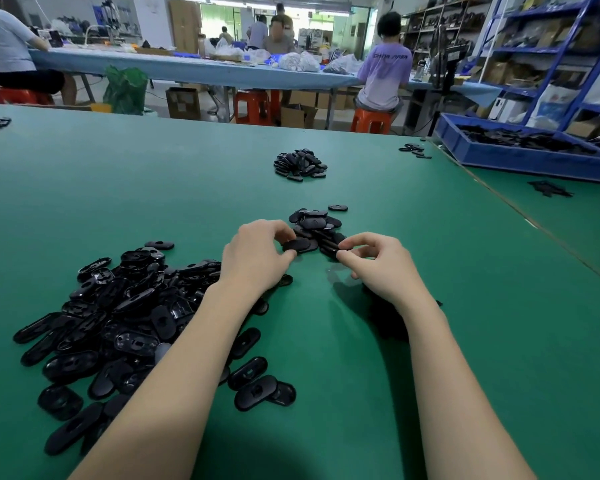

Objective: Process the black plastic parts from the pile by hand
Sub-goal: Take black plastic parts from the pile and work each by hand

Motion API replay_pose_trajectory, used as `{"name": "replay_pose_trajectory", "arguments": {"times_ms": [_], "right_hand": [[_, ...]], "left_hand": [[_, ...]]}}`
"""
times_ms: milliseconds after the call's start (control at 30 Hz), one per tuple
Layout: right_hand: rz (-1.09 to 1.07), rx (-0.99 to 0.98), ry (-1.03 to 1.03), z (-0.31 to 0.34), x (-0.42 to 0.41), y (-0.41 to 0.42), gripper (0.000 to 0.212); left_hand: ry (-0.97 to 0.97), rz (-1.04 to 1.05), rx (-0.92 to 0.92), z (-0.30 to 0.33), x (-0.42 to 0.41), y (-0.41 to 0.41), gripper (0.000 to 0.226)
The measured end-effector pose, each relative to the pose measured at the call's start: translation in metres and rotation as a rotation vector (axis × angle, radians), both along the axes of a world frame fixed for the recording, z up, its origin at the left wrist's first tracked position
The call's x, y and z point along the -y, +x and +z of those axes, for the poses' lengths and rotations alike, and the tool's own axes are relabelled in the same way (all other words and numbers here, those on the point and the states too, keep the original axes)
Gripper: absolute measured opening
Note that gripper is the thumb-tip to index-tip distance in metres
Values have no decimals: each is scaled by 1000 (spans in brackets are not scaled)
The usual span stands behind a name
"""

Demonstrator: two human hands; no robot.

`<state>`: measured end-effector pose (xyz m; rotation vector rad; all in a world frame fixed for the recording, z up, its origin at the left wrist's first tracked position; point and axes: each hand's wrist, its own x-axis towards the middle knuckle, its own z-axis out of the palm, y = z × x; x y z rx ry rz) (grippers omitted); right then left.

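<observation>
Head view: my left hand [257, 252] pinches one black oval part [297, 244] between thumb and curled fingers, holding it at the near edge of a small heap of parts [317, 230] that lies just beyond both my hands. My right hand [378, 263] has its fingers curled with thumb and forefinger drawn together at the heap's near right edge; I cannot tell whether they hold anything. The big pile of black plastic parts [118, 323] spreads to the left of my left forearm and partly under it, with a few loose ones lying between my arms. One single part [337, 207] sits just past the small heap. Farther out from my hands, another mound [300, 163] rests on the green surface [153, 188]. Well off to the right of my right hand, a blue bin [520, 157] holds more dark pieces, and a few stray parts [414, 149] lie near its left end. Beyond the surface, a person in a lilac shirt [387, 76] sits on an orange stool [371, 120]; the shirt's back carries dark lettering, too blurred for me to read surely.
</observation>
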<state>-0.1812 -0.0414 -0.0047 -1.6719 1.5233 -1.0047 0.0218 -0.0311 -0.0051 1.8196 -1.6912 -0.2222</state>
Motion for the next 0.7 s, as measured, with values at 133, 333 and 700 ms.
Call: {"name": "replay_pose_trajectory", "arguments": {"times_ms": [133, 333, 700], "right_hand": [[3, 6, 15, 1, 0, 0, 2], [27, -7, 27, 2, -2, 3, 5], [43, -39, 33, 5, -3, 3, 8]], "left_hand": [[-1, 36, 54, 6, 20, -12, 16], [73, 7, 89, 6, 36, -25, 9], [250, -185, 19, 21, -7, 10, 11]]}}
